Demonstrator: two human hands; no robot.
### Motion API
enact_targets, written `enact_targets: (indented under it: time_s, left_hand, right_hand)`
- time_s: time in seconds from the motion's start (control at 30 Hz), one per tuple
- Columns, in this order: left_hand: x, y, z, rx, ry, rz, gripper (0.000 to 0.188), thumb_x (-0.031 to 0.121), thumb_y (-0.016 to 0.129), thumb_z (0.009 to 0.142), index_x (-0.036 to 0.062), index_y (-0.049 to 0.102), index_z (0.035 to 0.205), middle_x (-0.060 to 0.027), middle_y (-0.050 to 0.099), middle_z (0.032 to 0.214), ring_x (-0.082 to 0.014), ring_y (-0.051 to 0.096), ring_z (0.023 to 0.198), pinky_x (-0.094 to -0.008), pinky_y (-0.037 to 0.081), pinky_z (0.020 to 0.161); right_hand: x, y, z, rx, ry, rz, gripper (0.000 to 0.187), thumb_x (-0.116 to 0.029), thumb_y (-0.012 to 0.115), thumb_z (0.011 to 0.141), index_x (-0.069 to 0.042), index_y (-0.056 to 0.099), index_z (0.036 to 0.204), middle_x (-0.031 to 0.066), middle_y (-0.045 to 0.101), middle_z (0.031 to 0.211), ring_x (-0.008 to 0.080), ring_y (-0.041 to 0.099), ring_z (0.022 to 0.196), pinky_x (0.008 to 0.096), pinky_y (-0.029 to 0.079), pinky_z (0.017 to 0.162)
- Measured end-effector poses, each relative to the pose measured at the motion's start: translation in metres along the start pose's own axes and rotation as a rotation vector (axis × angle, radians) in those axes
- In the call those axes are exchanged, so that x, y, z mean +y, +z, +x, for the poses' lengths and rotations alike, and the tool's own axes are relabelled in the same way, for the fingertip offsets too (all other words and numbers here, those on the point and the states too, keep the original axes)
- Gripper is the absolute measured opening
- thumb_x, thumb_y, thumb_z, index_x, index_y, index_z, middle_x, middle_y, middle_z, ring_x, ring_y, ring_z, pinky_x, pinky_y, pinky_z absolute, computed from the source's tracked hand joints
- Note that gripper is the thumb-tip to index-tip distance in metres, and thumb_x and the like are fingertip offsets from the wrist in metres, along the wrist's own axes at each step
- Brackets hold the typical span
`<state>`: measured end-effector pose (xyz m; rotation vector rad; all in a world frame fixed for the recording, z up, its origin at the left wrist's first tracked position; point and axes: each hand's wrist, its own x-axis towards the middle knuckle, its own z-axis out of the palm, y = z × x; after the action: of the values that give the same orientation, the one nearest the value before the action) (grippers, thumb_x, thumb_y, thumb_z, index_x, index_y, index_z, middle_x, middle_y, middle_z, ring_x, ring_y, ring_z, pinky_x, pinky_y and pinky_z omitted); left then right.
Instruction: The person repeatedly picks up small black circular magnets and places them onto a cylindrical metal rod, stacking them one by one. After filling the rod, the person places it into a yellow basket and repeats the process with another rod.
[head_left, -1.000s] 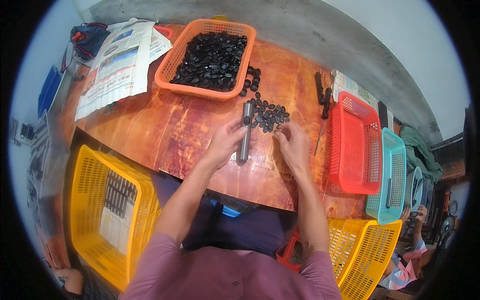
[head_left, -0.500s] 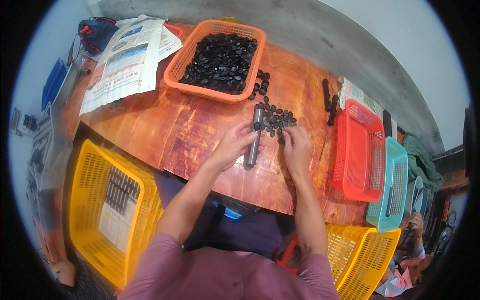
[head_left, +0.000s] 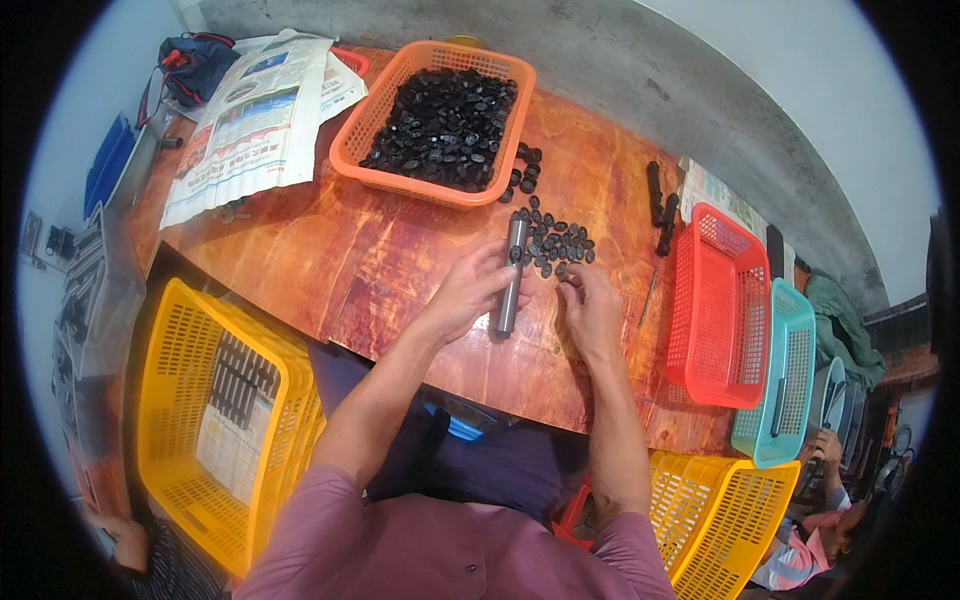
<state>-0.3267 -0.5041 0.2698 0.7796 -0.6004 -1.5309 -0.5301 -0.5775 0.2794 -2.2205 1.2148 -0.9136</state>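
My left hand (head_left: 468, 292) is wrapped round a grey metal tube (head_left: 508, 306), which stands out above and below the fingers. A small black oval piece sits on the tube's side beside my fingertips. Close to its right, my right hand (head_left: 594, 308) has its fingers pinched together at a small black oval piece (head_left: 562, 269), partly hidden by the fingertips. Several more black oval pieces (head_left: 560, 240) lie loose on the table just beyond that hand. An orange basket (head_left: 345, 160) farther back is heaped with the same kind of black pieces (head_left: 440, 130).
Newspaper (head_left: 250, 130) covers the table's far left. Black-handled tools (head_left: 660, 205) and a thin rod (head_left: 648, 298) lie right of the pieces. A red basket (head_left: 680, 340) and a teal basket (head_left: 775, 440) stand at the right edge. Yellow crates (head_left: 160, 400) flank me; other people are at both sides.
My right hand has shifted slightly, its fingertips drawing in round a piece at the near edge of the loose group. The left hand and tube stay almost still.
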Motion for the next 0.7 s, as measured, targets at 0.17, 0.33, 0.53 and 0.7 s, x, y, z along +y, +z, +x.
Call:
enact_targets:
  time_s: [0.17,0.33,0.53,0.7]
  left_hand:
    - [0.000,0.000,0.000,-0.010,-0.002,0.001,0.049,0.012,0.060,0.103,0.0011,0.042,0.147,-0.0100,0.061,0.117,-0.0242,0.070,0.102,-0.0376,0.061,0.090]
    - [-0.002,0.001,-0.001,-0.004,-0.007,-0.011,0.050,0.010,0.060,0.103,0.0022,0.042,0.149,-0.0100,0.061,0.118,-0.0244,0.069,0.102,-0.0380,0.060,0.091]
    - [0.000,0.000,-0.001,-0.014,-0.003,0.018,0.050,0.011,0.061,0.101,0.0001,0.044,0.147,-0.0115,0.061,0.122,-0.0247,0.069,0.104,-0.0385,0.060,0.091]
    - [0.000,-0.004,-0.003,-0.034,-0.034,0.033,0.049,0.012,0.065,0.099,-0.0025,0.047,0.142,-0.0123,0.062,0.121,-0.0245,0.069,0.103,-0.0384,0.060,0.091]
  right_hand:
    - [-0.006,-0.009,-0.006,0.008,-0.199,-0.329,0.008,-0.004,0.070,0.087,-0.002,0.067,0.094,0.0164,0.063,0.098,0.0364,0.066,0.088,0.0448,0.053,0.074]
    - [-0.014,-0.010,-0.027,-0.078,-0.317,-0.416,0.011,-0.004,0.071,0.085,-0.004,0.067,0.096,0.0152,0.063,0.095,0.0341,0.064,0.085,0.0449,0.052,0.072]
    - [-0.004,-0.037,-0.026,-0.011,0.031,-0.165,0.023,-0.005,0.070,0.086,-0.002,0.069,0.109,0.0170,0.067,0.101,0.0350,0.067,0.088,0.0413,0.055,0.078]
    - [-0.003,-0.036,-0.019,-0.134,0.161,-0.121,0.028,-0.006,0.071,0.085,-0.001,0.069,0.113,0.0179,0.069,0.101,0.0340,0.068,0.092,0.0418,0.054,0.083]
